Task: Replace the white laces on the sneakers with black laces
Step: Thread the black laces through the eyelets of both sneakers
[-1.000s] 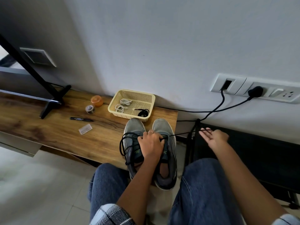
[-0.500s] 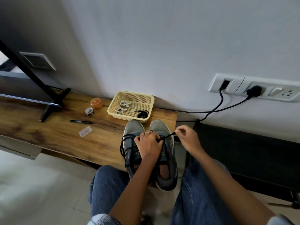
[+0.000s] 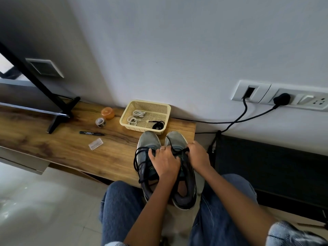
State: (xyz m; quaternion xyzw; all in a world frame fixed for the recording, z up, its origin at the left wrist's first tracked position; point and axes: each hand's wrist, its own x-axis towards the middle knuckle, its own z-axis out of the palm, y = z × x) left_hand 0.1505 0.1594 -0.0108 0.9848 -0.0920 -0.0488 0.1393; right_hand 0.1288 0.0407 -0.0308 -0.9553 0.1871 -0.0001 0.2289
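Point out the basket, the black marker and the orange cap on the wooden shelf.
basket [image 3: 164,106]: head view, on its far right rim.
black marker [image 3: 91,133]: head view, mid-barrel.
orange cap [image 3: 108,113]: head view, centre of its domed top.

The left hand [image 3: 164,161] and right hand [image 3: 197,155] hide the sneakers' [image 3: 147,142] eyelets and tongues. Whether the right fingers pinch the black lace [image 3: 137,158] cannot be told.
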